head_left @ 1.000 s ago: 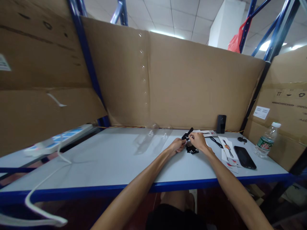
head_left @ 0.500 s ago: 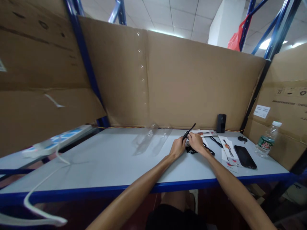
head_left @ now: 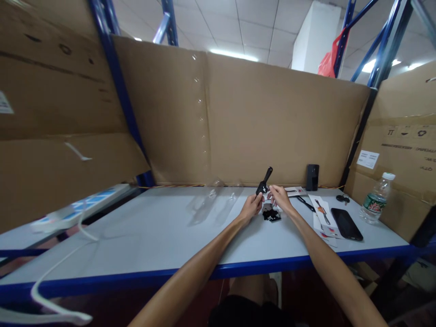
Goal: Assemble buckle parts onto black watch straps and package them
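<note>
My left hand (head_left: pixel 252 205) grips a black-handled tool (head_left: pixel 264 184) by its wide lower end, the handle slanting up and away to the right. Close beside that end is my right hand (head_left: pixel 279 197), its fingers bent and drawn together. Whether it pinches a small part is too fine to make out. Between and just below the hands, a small pile of black pieces (head_left: pixel 271 214) lies on the table. To the right of my right hand rests another black handle (head_left: pixel 305 203), near printed cards (head_left: pixel 322 211) picturing a handled tool.
The white table (head_left: pixel 153 236) has a blue front edge. Clear plastic sleeves (head_left: pixel 208 202) lie left of my hands. On the right are a phone (head_left: pixel 346 224), a water bottle (head_left: pixel 376 200), a small dark object (head_left: pixel 342 198) and an upright black box (head_left: pixel 312 177). Cardboard (head_left: pixel 272 118) walls the back.
The tool in my left hand has turned, its handle now raised. My right hand has drawn slightly apart from my left, uncovering the black pieces. A black handle beside my right wrist no longer shows there.
</note>
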`<state>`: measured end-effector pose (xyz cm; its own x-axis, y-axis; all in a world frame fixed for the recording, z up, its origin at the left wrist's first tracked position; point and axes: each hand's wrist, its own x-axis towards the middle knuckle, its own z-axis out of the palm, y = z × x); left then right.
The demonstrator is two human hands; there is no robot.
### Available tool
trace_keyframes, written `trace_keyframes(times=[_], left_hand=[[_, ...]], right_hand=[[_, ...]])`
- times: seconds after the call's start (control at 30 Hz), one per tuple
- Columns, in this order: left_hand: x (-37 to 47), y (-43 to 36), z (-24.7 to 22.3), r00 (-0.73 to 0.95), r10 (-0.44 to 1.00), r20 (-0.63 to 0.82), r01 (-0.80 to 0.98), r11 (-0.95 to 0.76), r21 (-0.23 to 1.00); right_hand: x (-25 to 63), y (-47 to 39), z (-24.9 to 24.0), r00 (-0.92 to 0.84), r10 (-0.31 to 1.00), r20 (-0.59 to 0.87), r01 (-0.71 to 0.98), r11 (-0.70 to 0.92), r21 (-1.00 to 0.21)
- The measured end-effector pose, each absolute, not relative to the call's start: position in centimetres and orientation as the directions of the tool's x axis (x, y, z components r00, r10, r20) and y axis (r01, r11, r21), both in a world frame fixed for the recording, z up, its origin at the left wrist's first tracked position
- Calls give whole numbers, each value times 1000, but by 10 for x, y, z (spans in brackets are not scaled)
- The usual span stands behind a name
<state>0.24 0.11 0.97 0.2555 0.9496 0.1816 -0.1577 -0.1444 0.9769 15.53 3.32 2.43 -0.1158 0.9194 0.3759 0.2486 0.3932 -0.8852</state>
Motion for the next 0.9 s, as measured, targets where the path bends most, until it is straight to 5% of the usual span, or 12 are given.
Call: trace_keyframes(times=[0.47,0.8,0.9], left_hand=[[-3,-2,13,466,871,153,-402,54,914],[-2,-1,10,466,871,157,-361,25,932],[2,0,9,364,911,196,-276,-95,956]], right_hand=[[148,25,24,-330,894,304,-121,279,-953],[142,21,20,-356,900,252,-222,181,-958],[140,20,19,-352,906,234,-261,145,-954]])
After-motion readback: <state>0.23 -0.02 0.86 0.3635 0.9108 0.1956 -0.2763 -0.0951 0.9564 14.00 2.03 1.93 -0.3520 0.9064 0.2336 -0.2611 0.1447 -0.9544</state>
